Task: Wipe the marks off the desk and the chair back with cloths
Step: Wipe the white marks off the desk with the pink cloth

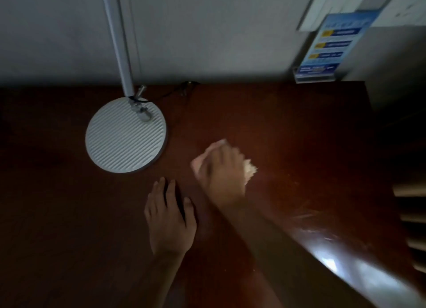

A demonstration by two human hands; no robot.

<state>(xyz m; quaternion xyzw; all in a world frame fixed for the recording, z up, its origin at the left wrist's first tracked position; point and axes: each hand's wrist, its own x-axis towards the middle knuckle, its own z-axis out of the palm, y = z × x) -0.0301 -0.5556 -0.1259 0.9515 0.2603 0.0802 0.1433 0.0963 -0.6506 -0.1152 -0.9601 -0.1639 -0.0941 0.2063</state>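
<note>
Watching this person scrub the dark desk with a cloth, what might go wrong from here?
The right hand rubs the cloth close to the lamp base; a wide stroke might knock it or snag its cord. The desk is dimly lit, so faint marks might be missed. The left hand rests flat on the wood and may leave fresh smudges.

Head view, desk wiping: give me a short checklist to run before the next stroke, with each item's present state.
1. Cloth under the right hand and on the desk: ok.
2. Left hand flat on the desk, clear of the cloth: ok.
3. Lamp base apart from the cloth: ok.
4. Sign holder at the back edge, away from the stroke: ok.
5. Marks gone: cannot tell, the picture is dark and blurred.
</note>
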